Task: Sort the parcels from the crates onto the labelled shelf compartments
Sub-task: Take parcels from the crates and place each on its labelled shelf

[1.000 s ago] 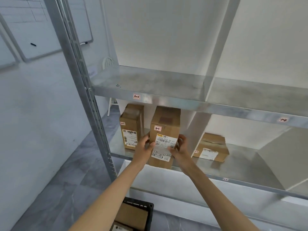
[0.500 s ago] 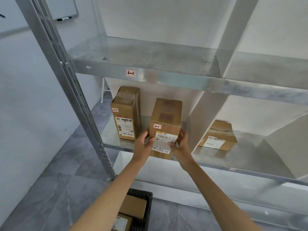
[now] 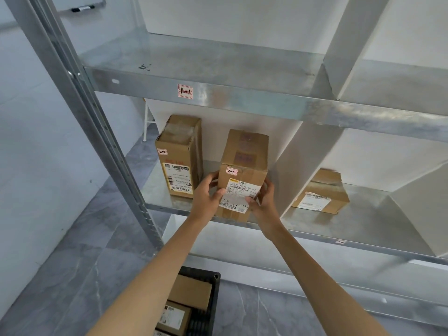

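Both hands, left (image 3: 206, 197) and right (image 3: 263, 202), grip the box (image 3: 243, 166) by its sides. Stiff cardboard, looks light; hold the side walls, not the slick label.

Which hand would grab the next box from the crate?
Probably the left hand: it and the right hand both grip the box, but the crate lies under the left arm.

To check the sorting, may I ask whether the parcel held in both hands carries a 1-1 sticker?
No, the parcel bears a small sticker that reads 2-1.
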